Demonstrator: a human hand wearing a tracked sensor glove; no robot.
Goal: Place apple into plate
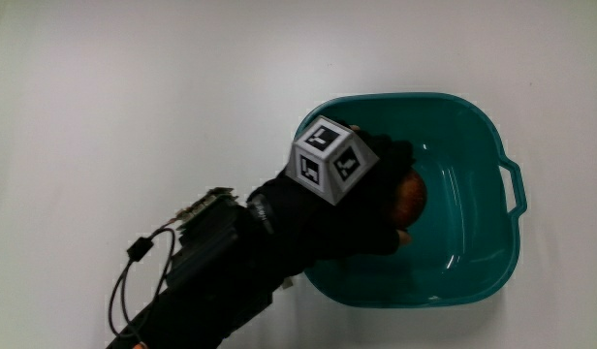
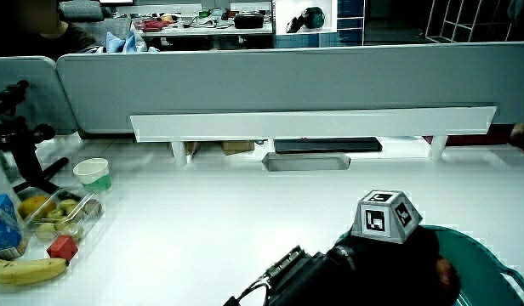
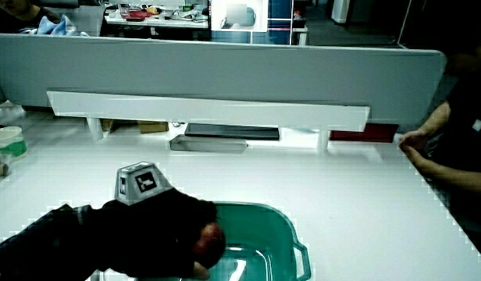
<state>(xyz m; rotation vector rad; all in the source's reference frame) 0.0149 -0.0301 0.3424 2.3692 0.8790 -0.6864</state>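
A teal basin-like plate with a side handle sits on the white table; it also shows in both side views. The gloved hand reaches into it, fingers curled around a red-orange apple. The apple is held low inside the plate, mostly covered by the hand; whether it rests on the plate's floor I cannot tell. Only a sliver of the apple peeks past the hand in a side view. A patterned cube rides on the hand's back.
A banana, a clear box of fruit, a red block and a small cup stand at the table's edge in a side view. A white shelf and grey tray lie by the partition.
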